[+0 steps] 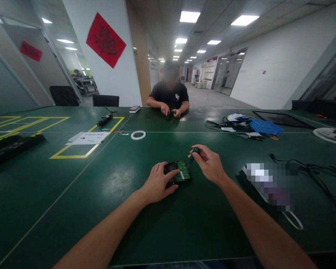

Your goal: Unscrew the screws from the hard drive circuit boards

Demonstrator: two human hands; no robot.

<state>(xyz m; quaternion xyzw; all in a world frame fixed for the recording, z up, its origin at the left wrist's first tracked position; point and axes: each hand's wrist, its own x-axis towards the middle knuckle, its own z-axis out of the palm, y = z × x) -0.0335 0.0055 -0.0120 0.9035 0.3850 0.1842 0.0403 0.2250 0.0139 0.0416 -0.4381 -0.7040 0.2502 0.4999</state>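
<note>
A hard drive, dark with a green circuit board facing up, lies on the green table. My left hand grips its left side, the thumb at the near edge and a finger across the board. Between the fingers of my right hand is a dark green screwdriver, tilted with its shaft pointing down at the board's right part. Whether the tip touches a screw is too small to tell.
Right of my arm lies a blurred-out flat device with a strap, near black cables. A white tape ring, papers and a blue tray sit farther off. Across the table sits a person holding a small dark thing.
</note>
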